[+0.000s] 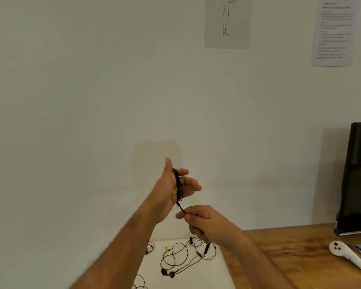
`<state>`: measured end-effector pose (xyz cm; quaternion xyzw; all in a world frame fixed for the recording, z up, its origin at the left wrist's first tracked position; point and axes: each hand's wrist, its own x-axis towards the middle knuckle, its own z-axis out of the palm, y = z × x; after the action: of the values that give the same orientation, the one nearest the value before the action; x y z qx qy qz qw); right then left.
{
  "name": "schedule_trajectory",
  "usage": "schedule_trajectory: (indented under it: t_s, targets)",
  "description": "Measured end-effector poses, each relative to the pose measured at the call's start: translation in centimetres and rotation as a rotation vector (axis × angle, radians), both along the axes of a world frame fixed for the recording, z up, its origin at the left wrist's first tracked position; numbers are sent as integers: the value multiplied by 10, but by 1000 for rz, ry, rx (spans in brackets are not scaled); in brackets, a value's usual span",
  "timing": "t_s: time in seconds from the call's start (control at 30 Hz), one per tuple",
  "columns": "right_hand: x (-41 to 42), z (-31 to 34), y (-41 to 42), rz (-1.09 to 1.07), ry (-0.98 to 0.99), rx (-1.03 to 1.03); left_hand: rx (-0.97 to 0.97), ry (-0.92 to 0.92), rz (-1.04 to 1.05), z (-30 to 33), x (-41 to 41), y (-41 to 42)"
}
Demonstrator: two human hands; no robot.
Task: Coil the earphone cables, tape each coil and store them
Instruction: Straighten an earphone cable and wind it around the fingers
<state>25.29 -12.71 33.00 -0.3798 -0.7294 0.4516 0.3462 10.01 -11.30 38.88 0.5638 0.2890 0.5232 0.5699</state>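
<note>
Left hand [171,184] is raised, thumb up, fingers straight and spread; a black earphone cable [178,184] is wound in loops around those fingers, with a small yellow tag [174,191] on the coil at the palm side. Left grip is loose, fingers not curled, just carrying the coil. Right hand [204,222], just below and right of the left hand, pinches the free end of that cable between thumb and forefinger, other fingers curled; the cable runs taut up to the coil. Below both hands, on a white surface [221,274], lies a loose black earphone [181,257] with two earbuds toward the near edge, plus more cable bits to its left, partly hidden by the left forearm. Right of the right hand, well apart: wooden desk [290,257], white controller [346,255], dark monitor [358,178].
</note>
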Motion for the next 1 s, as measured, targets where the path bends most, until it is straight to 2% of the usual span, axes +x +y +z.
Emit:
schedule_trajectory:
  t_s: [0.1,0.23,0.33,0.4,0.47,0.57,0.7,0.77,0.87,1.0]
  targets:
    - [6,18,-6,-88,-238,200,63,167,73,-6,-5,3]
    - [12,44,-10,-108,-454,347,198,610,165,-19,-1,0]
    - [14,59,-11,-141,-492,459,230,723,47,-23,3,-7]
    - [20,68,-11,-162,-463,506,161,739,-26,-25,5,-11]
    - [27,76,-7,-159,-376,512,30,649,-124,-24,4,-14]
    - [35,78,1,-109,-142,441,-131,380,-309,-18,3,-21]
    - [35,55,17,-61,287,198,-169,80,-435,-3,8,-31]
    - [27,40,19,-10,422,110,-147,-17,-462,2,12,-33]
    - [8,21,10,41,494,-9,-142,-191,-471,6,17,-30]
    - [-7,14,0,50,514,-108,-165,-319,-332,2,17,-24]
